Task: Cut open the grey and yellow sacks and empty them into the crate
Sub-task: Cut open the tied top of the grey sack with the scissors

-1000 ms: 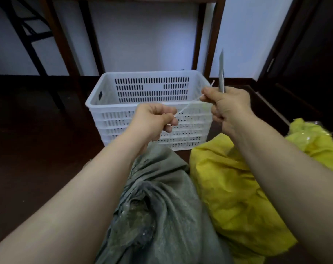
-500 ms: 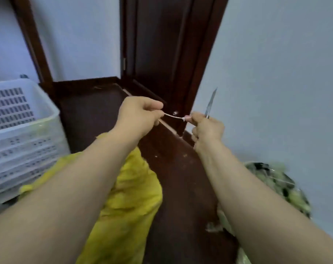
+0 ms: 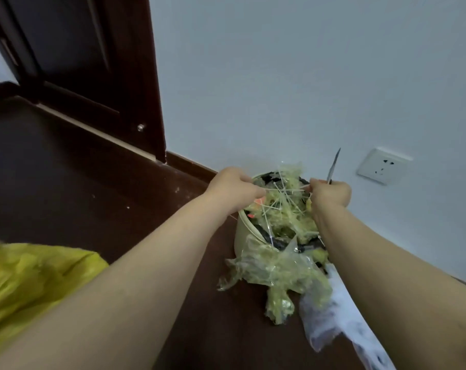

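The yellow sack (image 3: 26, 276) lies on the floor (image 3: 79, 169) at the lower left, well apart from our hands. Our left hand (image 3: 233, 186) is curled tight and pinches one end of a thin white tie (image 3: 288, 190). Our right hand (image 3: 329, 194) pinches the other end, and its fingers are also curled round a knife (image 3: 333, 166) whose blade points up. The tie is stretched between the two hands, right over a round bin (image 3: 242, 236). The bin is full of crumpled clear wrap (image 3: 280, 268) and more white ties. Some wrap spills over its rim onto the floor. The bin stands near a pale wall (image 3: 280, 76) with a socket (image 3: 382, 169). A dark door (image 3: 79, 49) is at the far left.
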Available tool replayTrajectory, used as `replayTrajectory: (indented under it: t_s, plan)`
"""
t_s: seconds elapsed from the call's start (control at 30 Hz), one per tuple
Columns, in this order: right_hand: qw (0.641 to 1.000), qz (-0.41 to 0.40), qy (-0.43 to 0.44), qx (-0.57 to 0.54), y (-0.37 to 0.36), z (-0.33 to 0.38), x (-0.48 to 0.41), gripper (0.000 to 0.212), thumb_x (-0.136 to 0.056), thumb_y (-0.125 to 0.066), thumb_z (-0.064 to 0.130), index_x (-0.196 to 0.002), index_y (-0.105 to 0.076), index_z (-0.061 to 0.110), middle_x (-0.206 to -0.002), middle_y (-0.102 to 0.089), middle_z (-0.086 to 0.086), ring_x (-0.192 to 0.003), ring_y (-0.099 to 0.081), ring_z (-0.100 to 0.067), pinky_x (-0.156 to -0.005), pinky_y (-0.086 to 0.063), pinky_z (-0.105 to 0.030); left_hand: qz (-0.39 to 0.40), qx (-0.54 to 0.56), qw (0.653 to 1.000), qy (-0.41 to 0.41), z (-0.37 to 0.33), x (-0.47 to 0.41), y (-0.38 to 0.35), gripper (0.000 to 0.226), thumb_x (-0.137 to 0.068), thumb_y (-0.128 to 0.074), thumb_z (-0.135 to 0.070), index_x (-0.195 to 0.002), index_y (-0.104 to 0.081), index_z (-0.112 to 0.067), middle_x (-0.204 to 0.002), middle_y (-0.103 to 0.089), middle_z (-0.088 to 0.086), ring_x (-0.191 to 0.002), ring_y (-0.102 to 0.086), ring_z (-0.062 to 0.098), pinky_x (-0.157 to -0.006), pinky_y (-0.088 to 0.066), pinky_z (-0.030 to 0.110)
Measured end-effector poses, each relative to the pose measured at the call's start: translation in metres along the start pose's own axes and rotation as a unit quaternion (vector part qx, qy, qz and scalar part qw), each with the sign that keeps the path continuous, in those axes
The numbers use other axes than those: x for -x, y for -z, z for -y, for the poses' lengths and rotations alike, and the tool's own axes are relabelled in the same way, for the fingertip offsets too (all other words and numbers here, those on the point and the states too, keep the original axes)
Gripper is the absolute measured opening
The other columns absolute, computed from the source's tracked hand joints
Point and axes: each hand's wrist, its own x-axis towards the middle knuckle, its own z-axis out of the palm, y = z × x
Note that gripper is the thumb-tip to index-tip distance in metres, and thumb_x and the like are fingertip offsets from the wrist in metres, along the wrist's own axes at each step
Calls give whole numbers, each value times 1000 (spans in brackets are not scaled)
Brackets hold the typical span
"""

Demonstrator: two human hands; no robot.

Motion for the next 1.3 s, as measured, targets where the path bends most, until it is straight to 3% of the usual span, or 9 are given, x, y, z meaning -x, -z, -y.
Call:
replayTrajectory:
  t_s: [0.1, 0.3, 0.5, 0.63, 0.8, 0.93, 1.07, 1.17, 1.3]
  plan:
    - [997, 11, 4, 82, -4, -5, -11, 24, -81, -72, 17, -79, -53, 2, -73, -55, -8, -71, -55, -27, -67, -46, -32, -15, -1, 1000, 6, 6, -6, 0, 14, -81, -73, -23, -83, -59, -22, -83, -54, -1, -78, -49, 16, -76, -37, 24]
    - [985, -17, 61, 162, -17, -4, 17, 5, -91, -48, 8, -89, -44, 8, -81, -47, -7, -71, -46, -26, -62, -37, -31, -46, -5, 999, 12, 27, 3, 21, 22, -81, -71, -18, -81, -48, -20, -83, -43, 4, -78, -39, 16, -61, -32, 26]
    - [967, 169, 184, 49, -72, 16, 117, 10, -84, -62, 11, -91, -68, 9, -80, -64, -8, -79, -59, -23, -77, -48, -35, -120, -23, 992, 22, 47, 41, 64, 20, -82, -69, -16, -68, -56, -20, -74, -55, 2, -76, -53, 18, -81, -47, 30]
    - [930, 330, 153, -42, -110, 27, 218, 22, -81, -61, 9, -60, -61, 18, -59, -63, 2, -48, -47, -11, -56, -40, -29, -201, -22, 979, 36, 67, 84, 111, 29, -81, -68, -10, -61, -53, -25, -76, -61, 1, -81, -59, 21, -82, -50, 32]
    - [866, 461, 174, -90, -127, 52, 347, 22, -81, -65, 11, -61, -62, 21, -43, -51, 10, -48, -46, -9, -51, -33, -23, -343, 16, 939, 24, 92, 160, 181, 22, -82, -63, -4, -100, -73, -13, -100, -71, 6, -96, -65, 19, -89, -51, 32]
    - [797, 534, 262, -106, -121, 60, 450, 21, -74, -66, 7, -59, -65, 22, -52, -61, 9, -50, -55, -2, -54, -43, -23, -454, 25, 890, 26, 123, 248, 236, 34, -81, -55, 1, -105, -72, -17, -100, -71, 4, -80, -62, 10, -69, -45, 22]
    - [719, 606, 334, -59, -106, 34, 545, 23, -70, -68, 8, -53, -64, 23, -50, -59, 11, -46, -50, 2, -51, -42, -23, -569, 57, 817, 76, 175, 351, 268, 36, -82, -47, 8, -83, -69, -21, -94, -66, 0, -96, -58, 14, -80, -45, 22]
    - [643, 696, 316, 36, -93, -6, 596, 23, -67, -71, 5, -51, -64, 19, -49, -59, 5, -40, -46, -6, -44, -38, -24, -591, 89, 786, 157, 227, 415, 270, 34, -84, -45, 8, -70, -64, -16, -86, -67, 4, -89, -58, 20, -73, -48, 28]
    - [549, 753, 301, 203, -81, -63, 630, 11, -68, -73, 1, -74, -68, 8, -59, -57, -4, -45, -46, -13, -36, -30, -16, -506, 47, 798, 324, 293, 471, 252, 20, -79, -59, -1, -98, -66, -2, -100, -63, 13, -85, -54, 24, -79, -46, 33]
